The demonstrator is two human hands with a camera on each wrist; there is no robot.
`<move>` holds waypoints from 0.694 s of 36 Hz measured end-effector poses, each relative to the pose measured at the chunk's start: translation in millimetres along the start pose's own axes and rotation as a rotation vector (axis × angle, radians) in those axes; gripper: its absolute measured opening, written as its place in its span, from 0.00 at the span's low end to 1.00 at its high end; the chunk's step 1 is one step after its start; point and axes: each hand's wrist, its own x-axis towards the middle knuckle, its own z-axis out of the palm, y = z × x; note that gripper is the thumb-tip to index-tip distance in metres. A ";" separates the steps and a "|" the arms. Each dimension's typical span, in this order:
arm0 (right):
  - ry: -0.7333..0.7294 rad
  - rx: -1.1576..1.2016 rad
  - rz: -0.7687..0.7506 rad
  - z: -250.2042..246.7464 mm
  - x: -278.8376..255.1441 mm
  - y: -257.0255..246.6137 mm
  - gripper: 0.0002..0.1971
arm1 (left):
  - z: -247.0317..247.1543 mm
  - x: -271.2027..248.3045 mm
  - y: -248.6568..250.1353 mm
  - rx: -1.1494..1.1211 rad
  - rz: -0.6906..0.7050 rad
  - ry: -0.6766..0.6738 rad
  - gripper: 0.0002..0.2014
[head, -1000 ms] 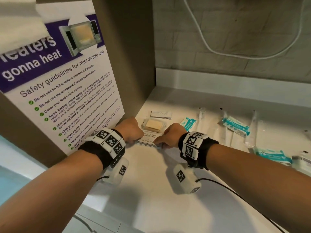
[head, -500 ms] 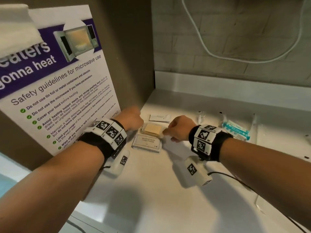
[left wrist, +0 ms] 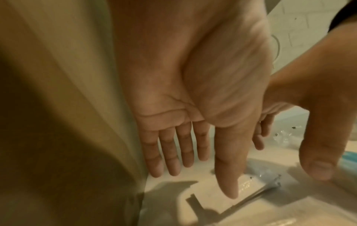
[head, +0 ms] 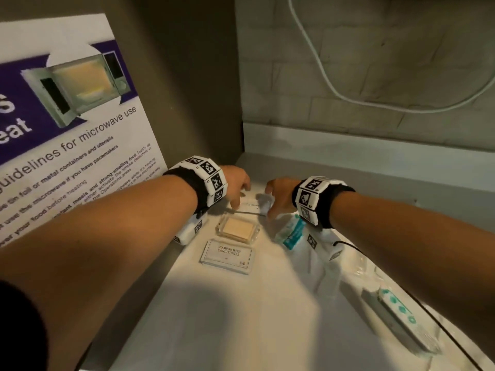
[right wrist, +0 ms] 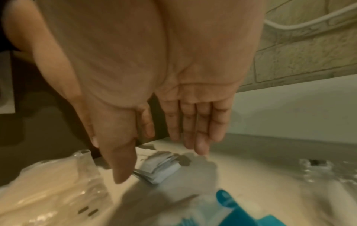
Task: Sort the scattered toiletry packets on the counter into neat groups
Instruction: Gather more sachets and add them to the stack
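Observation:
A small stack of white packets (head: 253, 206) lies at the back of the counter near the corner. My left hand (head: 237, 191) is at its left edge and my right hand (head: 276, 202) at its right edge. Both hands have straight fingers. In the left wrist view my left thumb (left wrist: 228, 175) points down onto the white packets (left wrist: 249, 184). In the right wrist view my right thumb (right wrist: 121, 160) hangs beside the packet stack (right wrist: 162, 167). Nearer to me lie a wrapped soap bar (head: 237, 229) and a stack of shampoo packets (head: 227, 255).
A teal-and-white packet (head: 292, 232) lies under my right wrist. A wrapped toothbrush (head: 396, 314) lies at the right. A brown side panel with a microwave poster (head: 80, 145) closes off the left. A tiled wall with a white cable (head: 348, 97) stands behind the counter (head: 241, 317).
Both hands have left the shampoo packets and moved back past the soap to the small white packets near the corner. Their fingers have straightened. The camera has come closer.

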 end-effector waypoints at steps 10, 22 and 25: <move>-0.085 -0.137 0.029 3.4 35.5 -11.4 0.20 | 13.8 15.3 2.4 0.025 0.036 -0.037 0.33; -0.045 -0.181 -0.049 7.2 35.9 -10.0 0.27 | 19.9 26.5 0.5 0.083 0.084 -0.011 0.16; -0.037 -0.172 -0.055 10.3 36.9 -10.7 0.22 | 20.6 27.6 -0.8 0.074 0.094 -0.002 0.17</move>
